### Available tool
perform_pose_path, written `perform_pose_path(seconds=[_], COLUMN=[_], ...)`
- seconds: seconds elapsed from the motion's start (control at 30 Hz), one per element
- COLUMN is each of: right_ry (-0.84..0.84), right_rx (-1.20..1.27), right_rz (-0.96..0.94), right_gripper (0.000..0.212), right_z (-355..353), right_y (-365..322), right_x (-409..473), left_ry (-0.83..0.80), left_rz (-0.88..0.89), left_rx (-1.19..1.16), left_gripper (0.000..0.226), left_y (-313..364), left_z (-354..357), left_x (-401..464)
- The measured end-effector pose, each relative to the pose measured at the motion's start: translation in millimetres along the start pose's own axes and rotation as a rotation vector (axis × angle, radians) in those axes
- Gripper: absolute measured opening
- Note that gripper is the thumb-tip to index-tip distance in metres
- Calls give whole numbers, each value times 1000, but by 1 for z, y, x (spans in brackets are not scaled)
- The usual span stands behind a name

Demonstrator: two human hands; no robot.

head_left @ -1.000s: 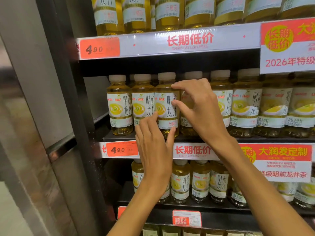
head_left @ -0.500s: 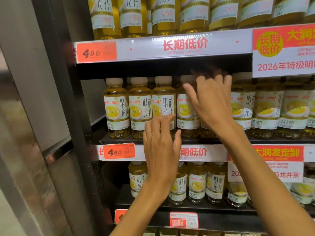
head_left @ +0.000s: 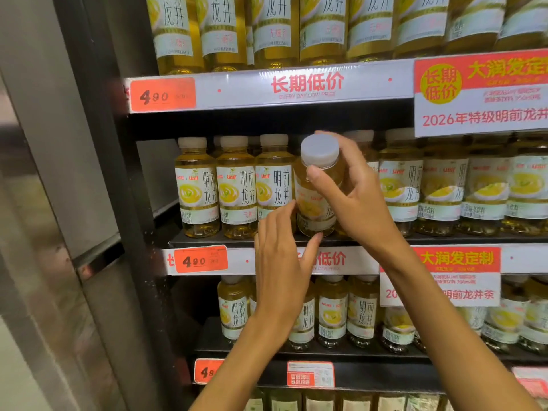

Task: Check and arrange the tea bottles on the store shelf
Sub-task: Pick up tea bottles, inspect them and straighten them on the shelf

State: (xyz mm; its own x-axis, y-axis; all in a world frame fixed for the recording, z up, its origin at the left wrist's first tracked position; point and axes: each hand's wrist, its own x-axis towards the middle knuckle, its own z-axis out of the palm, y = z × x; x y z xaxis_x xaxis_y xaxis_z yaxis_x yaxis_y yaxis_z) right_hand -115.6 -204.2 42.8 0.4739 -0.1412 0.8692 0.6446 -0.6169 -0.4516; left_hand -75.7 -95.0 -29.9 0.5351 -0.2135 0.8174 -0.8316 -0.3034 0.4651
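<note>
Right hand (head_left: 353,200) now grips a tea bottle (head_left: 318,200) that half a second ago stood in the middle shelf's front row; then that hand lay flat with fingers spread over the bottle tops. The bottle is tilted, its white cap (head_left: 319,150) leaning toward the camera, its base at the shelf's front edge. The thumb lies across the bottle's shoulder just under the cap, and the other fingers curl round the far side. The forearm rises from the lower right.

The left hand (head_left: 281,262) holds nothing: its fingers are straight and close together, pointing up, the fingertips at the lower label of the neighbouring bottle and the thumb touching the tilted bottle's base. It sat lower and further left before, fingertips on the third bottle. Its forearm comes up from the bottom centre.

Behind the hands, the front-row bottles (head_left: 235,188) stand upright, labels facing out, on the middle shelf (head_left: 207,240). An orange price tag (head_left: 201,260) reading 4.90 sits on the shelf's edge strip. Further bottle rows fill the shelves above and below.
</note>
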Motion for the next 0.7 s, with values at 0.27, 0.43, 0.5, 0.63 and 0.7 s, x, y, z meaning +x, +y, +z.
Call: perform_pose_path(seconds=[0.27, 0.43, 0.5, 0.63, 0.7], right_ry=[32, 24, -5, -146, -146], right_rx=[290, 513, 572, 755, 756], right_rz=[116, 281, 354, 487, 476], right_gripper=[21, 36, 38, 43, 39], right_z=[-12, -16, -21, -26, -25], right_y=[-26, -35, -34, -30, -29], right_x=[-5, -12, -11, -12, -15], left_ry=[-117, -297, -402, -560, -601], left_rz=[-63, -171, -212, -286, -335], left_rx=[-183, -546, -672, -826, -856], left_gripper=[76, 59, 49, 45, 55], left_y=[10, 21, 22, 22, 22], left_z=[-11, -22, -28, -34, -35], left_x=[-6, -15, -19, -33, -39])
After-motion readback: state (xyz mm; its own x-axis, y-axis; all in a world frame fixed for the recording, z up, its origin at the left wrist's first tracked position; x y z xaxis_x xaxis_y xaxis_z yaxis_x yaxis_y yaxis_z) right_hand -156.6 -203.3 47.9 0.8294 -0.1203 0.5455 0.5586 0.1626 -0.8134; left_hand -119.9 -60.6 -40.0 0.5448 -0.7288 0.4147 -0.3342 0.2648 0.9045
